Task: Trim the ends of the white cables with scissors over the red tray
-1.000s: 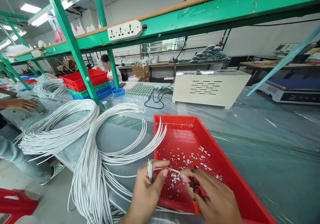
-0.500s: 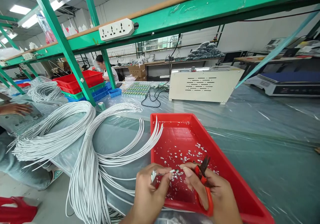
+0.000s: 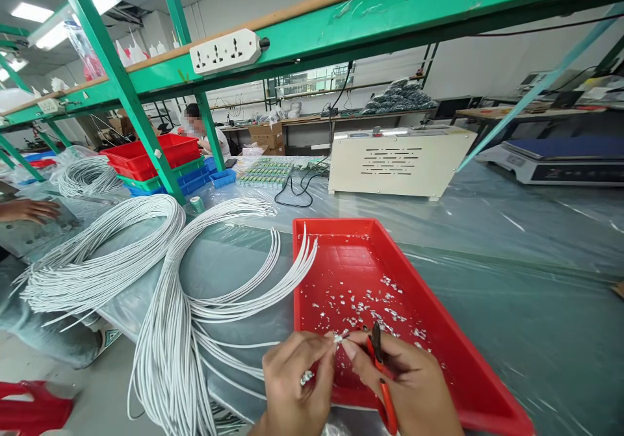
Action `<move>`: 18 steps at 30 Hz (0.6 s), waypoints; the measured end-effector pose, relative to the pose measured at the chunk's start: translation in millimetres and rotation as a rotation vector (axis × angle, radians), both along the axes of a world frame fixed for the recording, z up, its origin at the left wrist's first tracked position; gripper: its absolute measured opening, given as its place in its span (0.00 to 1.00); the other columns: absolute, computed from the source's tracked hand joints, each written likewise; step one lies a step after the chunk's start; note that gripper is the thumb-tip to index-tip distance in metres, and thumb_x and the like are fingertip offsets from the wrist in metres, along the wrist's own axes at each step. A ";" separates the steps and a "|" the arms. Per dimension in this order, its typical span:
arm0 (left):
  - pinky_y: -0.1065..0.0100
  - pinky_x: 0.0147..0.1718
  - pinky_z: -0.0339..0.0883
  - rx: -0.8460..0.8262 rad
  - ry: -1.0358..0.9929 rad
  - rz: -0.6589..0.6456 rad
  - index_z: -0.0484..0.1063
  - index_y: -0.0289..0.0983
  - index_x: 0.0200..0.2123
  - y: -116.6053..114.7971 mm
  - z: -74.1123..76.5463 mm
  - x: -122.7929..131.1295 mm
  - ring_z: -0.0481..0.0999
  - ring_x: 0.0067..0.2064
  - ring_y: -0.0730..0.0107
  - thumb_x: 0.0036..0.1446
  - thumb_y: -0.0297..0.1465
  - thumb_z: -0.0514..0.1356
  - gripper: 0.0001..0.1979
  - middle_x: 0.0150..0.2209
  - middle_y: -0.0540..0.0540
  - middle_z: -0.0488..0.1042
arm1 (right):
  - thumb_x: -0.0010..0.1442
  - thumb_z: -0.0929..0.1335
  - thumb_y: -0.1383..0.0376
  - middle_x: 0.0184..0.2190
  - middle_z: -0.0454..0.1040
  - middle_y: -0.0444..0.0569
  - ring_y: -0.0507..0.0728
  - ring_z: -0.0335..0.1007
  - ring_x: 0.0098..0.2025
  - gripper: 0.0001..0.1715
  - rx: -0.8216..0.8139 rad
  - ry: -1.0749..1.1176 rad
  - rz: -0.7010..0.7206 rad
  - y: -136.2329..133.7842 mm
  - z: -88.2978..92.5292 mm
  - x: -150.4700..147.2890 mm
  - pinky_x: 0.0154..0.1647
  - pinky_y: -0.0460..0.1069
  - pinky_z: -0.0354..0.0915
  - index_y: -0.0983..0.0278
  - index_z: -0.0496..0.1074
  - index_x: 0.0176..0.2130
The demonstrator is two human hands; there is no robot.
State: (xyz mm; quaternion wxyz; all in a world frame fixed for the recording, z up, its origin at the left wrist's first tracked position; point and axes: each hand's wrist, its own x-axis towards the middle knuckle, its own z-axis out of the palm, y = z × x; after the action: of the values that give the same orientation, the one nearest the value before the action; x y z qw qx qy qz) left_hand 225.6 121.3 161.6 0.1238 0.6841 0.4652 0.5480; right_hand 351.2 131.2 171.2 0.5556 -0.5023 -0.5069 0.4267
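Note:
Over the near end of the red tray (image 3: pixel 336 253), my left hand (image 3: pixel 295 377) pinches a white cable, its stripped end (image 3: pixel 337 338) poking out between thumb and forefinger. More cable ends (image 3: pixel 307 377) show in the curl of the same hand. My right hand (image 3: pixel 414 377) carries red-handled scissors (image 3: pixel 387 403) against the palm, dark blades pointing up. Its thumb and forefinger meet the cable end, close to my left fingertips. Small silvery scraps (image 3: pixel 361 306) are scattered over the tray floor. A large bundle of white cables (image 3: pixel 163 332) lies left of the tray, some tips resting on its rim.
Another coil of white cable (image 3: pixel 97 254) lies farther left, near another person's hand (image 3: pixel 29 210). Behind the tray stands a beige machine (image 3: pixel 400 163). A green shelf frame (image 3: pixel 127 98) with a power strip (image 3: pixel 227 51) crosses above. A scale (image 3: pixel 560 160) sits at right.
My right fingers have closed in on the cable end, and the two hands are nearer together. The scissors have tilted more upright. My left hand has turned slightly.

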 end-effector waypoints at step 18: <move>0.72 0.28 0.64 -0.323 -0.365 0.011 0.76 0.37 0.24 -3.1 1.3 8.0 0.74 0.27 0.68 0.50 0.26 0.62 0.04 0.24 0.47 0.76 | 0.50 0.65 0.66 0.18 0.67 0.42 0.53 0.64 0.21 0.07 0.098 -0.276 0.086 12.8 -10.2 11.2 0.20 0.44 0.62 0.63 0.66 0.22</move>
State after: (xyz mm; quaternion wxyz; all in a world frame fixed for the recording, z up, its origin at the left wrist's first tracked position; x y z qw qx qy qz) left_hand 233.6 118.2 162.9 0.3106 0.5425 0.5204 0.5818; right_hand 362.4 143.9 161.0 0.4857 -0.5063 -0.6196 0.3519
